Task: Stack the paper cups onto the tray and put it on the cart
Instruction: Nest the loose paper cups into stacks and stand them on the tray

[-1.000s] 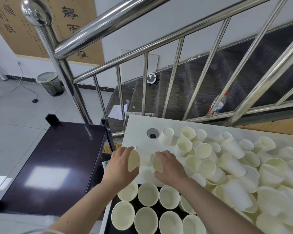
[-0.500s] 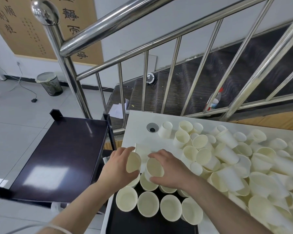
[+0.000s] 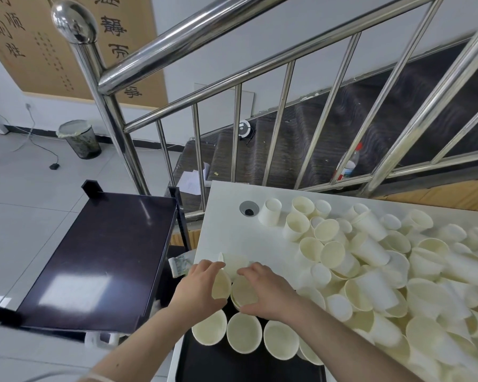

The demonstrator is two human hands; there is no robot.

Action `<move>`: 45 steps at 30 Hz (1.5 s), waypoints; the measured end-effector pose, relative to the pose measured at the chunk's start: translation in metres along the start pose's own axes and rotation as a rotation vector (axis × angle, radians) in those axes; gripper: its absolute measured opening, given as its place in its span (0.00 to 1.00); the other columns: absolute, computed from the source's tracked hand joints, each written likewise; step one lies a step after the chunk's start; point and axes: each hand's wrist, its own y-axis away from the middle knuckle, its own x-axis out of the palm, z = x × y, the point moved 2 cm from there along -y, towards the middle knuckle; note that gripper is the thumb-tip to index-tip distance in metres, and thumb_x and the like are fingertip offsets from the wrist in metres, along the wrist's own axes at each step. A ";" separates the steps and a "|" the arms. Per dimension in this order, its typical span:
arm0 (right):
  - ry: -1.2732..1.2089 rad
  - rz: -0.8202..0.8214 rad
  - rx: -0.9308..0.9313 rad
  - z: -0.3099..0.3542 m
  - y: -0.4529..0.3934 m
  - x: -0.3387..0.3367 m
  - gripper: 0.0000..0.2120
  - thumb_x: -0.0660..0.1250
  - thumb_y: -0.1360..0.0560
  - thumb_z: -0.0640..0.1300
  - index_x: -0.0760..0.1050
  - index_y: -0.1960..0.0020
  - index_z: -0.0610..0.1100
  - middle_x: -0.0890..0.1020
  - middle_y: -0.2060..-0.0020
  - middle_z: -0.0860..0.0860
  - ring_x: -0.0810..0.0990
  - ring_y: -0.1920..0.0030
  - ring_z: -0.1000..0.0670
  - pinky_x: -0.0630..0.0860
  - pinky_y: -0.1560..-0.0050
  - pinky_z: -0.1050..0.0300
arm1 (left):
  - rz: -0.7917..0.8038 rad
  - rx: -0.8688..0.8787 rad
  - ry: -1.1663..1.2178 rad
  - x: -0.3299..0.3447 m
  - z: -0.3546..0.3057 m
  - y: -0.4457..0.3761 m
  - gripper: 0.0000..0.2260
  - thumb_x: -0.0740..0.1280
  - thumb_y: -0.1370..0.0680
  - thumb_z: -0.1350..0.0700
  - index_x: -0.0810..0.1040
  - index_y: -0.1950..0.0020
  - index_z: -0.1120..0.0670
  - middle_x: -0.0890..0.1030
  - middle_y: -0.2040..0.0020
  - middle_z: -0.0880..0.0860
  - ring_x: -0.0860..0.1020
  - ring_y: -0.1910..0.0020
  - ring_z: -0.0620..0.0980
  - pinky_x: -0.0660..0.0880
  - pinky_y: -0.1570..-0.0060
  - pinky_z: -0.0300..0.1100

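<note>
Nearest to me, a flat black plastic tray (image 3: 218, 365) is lying on the white tabletop (image 3: 226, 216) and is carrying a row of cream paper cups (image 3: 244, 336) standing upright; I am counting three full open mouths, a fourth partly cut off beside my right forearm, and more hidden under my hands. My left hand (image 3: 198, 292) is curling around one tilted cream paper cup (image 3: 221, 283), its thin rolled rim facing right. My right hand (image 3: 268, 290) is gripping a second cup (image 3: 243, 290) from above, fingers and thumb bent around its rim, at the tray's far edge. To the right, a loose heap of smooth white paper cups (image 3: 370, 271), too many to count, is covering the tabletop, some upright, some lying on their sides. To the left, the glossy dark rectangular cart top (image 3: 94, 257) is standing just beside the table. Beyond, a polished steel stair railing (image 3: 177, 48) and a mesh waste bin (image 3: 80, 139) are showing.
</note>
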 end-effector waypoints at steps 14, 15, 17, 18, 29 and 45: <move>0.090 0.018 0.010 -0.007 -0.012 0.015 0.29 0.70 0.29 0.52 0.66 0.31 0.48 0.68 0.37 0.51 0.69 0.36 0.47 0.70 0.39 0.50 | 0.037 -0.040 -0.022 0.017 0.011 -0.006 0.31 0.69 0.29 0.43 0.62 0.29 0.44 0.66 0.34 0.43 0.69 0.37 0.45 0.72 0.46 0.41; 0.088 0.017 0.011 -0.007 -0.012 0.015 0.29 0.69 0.29 0.52 0.66 0.31 0.48 0.68 0.38 0.51 0.69 0.36 0.47 0.70 0.39 0.50 | 0.037 -0.041 -0.018 0.018 0.011 -0.006 0.31 0.69 0.29 0.43 0.62 0.29 0.44 0.66 0.34 0.43 0.69 0.37 0.45 0.72 0.46 0.40; 0.082 0.019 0.011 -0.008 -0.012 0.016 0.29 0.69 0.30 0.52 0.66 0.31 0.49 0.68 0.38 0.51 0.69 0.36 0.47 0.70 0.39 0.50 | 0.039 -0.048 -0.003 0.018 0.011 -0.007 0.31 0.69 0.29 0.43 0.62 0.29 0.44 0.66 0.33 0.42 0.69 0.38 0.45 0.72 0.47 0.39; 0.079 0.023 0.008 -0.008 -0.013 0.016 0.30 0.69 0.30 0.53 0.66 0.31 0.49 0.68 0.38 0.51 0.69 0.36 0.47 0.69 0.39 0.51 | 0.041 -0.052 0.008 0.019 0.012 -0.007 0.31 0.70 0.30 0.43 0.62 0.29 0.43 0.66 0.33 0.42 0.69 0.38 0.45 0.72 0.46 0.39; -0.001 -0.054 0.054 -0.013 -0.046 -0.018 0.27 0.64 0.24 0.48 0.63 0.27 0.49 0.67 0.31 0.52 0.66 0.32 0.48 0.70 0.38 0.52 | -0.071 -0.110 0.135 0.000 0.017 -0.025 0.25 0.65 0.24 0.45 0.64 0.29 0.47 0.68 0.31 0.45 0.69 0.34 0.45 0.72 0.41 0.42; -0.072 0.159 0.079 -0.026 -0.096 -0.010 0.32 0.70 0.28 0.46 0.64 0.27 0.48 0.71 0.31 0.51 0.70 0.32 0.48 0.69 0.35 0.54 | -0.091 -0.198 0.191 -0.002 0.020 -0.054 0.21 0.65 0.24 0.47 0.68 0.31 0.47 0.71 0.34 0.46 0.70 0.36 0.44 0.72 0.42 0.41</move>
